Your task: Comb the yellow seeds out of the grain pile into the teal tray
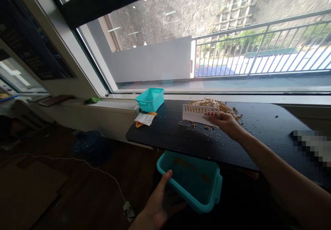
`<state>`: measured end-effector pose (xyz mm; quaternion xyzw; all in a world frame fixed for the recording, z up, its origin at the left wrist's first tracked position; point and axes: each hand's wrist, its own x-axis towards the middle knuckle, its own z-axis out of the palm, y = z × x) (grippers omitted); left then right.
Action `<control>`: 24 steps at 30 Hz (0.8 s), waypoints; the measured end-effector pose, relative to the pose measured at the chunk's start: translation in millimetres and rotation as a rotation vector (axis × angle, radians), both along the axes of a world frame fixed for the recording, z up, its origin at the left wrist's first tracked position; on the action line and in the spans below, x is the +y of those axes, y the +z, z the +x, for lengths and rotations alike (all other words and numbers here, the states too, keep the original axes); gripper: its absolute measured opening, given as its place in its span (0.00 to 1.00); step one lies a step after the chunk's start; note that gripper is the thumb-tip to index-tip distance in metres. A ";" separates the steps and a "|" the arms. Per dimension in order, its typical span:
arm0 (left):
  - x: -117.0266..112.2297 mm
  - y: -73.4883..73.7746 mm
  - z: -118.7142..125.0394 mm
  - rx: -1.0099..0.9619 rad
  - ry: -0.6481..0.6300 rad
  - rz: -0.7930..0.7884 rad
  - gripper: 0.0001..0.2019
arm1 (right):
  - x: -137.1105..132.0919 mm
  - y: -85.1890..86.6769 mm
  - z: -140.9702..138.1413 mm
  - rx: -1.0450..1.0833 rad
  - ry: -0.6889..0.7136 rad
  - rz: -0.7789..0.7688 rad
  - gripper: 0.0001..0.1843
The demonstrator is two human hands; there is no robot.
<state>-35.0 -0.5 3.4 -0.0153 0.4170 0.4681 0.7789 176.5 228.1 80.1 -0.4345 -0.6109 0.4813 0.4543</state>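
My left hand [162,202] grips the near left rim of a turquoise plastic basin [181,186], thumb over the edge. The basin is just below the front edge of the black table [160,130], with some brown grains inside. Over the tabletop, my right hand [224,122] holds a white plastic slotted strip [192,116] by its right end, fingers passing behind it. Behind the strip lies a heap of brown and pale grains [207,102], partly hidden by it. Loose grains [192,123] are scattered in front of the strip and to its right.
A second turquoise basin [152,100] stands at the table's back left corner, near a white and orange packet [145,119]. A radiator [116,114] runs along the wall. On the floor are a large blue bottle [91,145] and a white cable with a socket block [128,210].
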 end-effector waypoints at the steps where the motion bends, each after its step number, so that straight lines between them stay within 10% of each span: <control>1: 0.2 0.0 -0.6 -0.002 -0.001 -0.005 0.36 | -0.1 0.4 0.4 0.011 -0.004 -0.004 0.24; 20: -5.0 3.0 -12.1 0.115 0.045 -0.074 0.34 | -74.8 8.6 21.7 -0.132 0.287 -0.090 0.20; 24: -4.5 3.9 -9.2 0.121 0.056 -0.076 0.34 | -58.4 2.8 42.8 -0.004 0.074 -0.142 0.17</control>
